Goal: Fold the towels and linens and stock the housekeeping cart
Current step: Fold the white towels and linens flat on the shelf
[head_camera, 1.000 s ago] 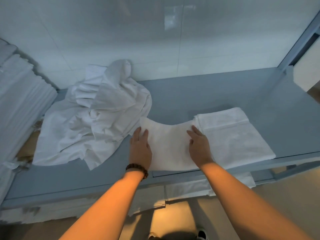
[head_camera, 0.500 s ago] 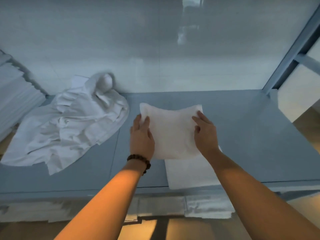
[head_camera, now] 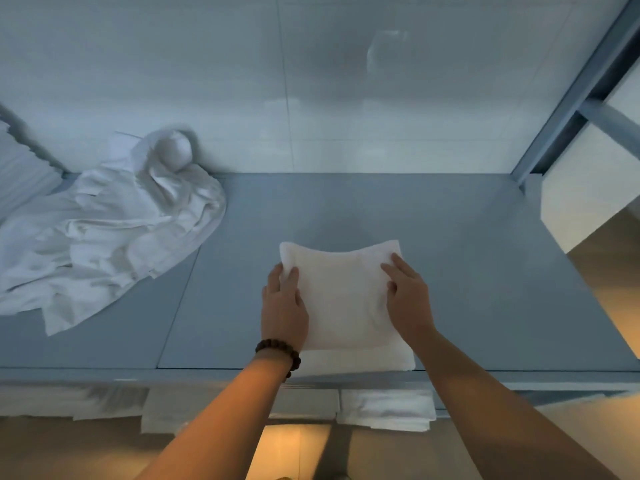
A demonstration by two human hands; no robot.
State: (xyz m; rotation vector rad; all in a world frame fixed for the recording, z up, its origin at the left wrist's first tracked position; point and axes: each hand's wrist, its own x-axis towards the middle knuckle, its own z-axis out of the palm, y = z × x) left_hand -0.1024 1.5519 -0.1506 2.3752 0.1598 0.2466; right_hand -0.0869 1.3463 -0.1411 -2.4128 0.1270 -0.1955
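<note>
A white folded cloth (head_camera: pixel 341 296) is over the front of the grey-blue shelf (head_camera: pixel 485 258). Its far edge sags in the middle and casts a shadow on the shelf, while its lower layer lies by the front edge. My left hand (head_camera: pixel 284 306), with a beaded bracelet at the wrist, holds the cloth's left side, fingers on top. My right hand (head_camera: pixel 408 299) holds the right side the same way. Both thumbs are hidden under the cloth.
A crumpled pile of white linen (head_camera: pixel 114 230) lies at the back left of the shelf. Stacked white linens (head_camera: pixel 20 168) stand at the far left. Folded white pieces (head_camera: pixel 388 407) sit on the shelf below. A grey frame post (head_camera: pixel 571 91) rises at the right.
The cloth was lying spread to the right with my hands flat on it. Both hands have since lifted its folded part and doubled it over, bringing it toward the shelf's front edge.
</note>
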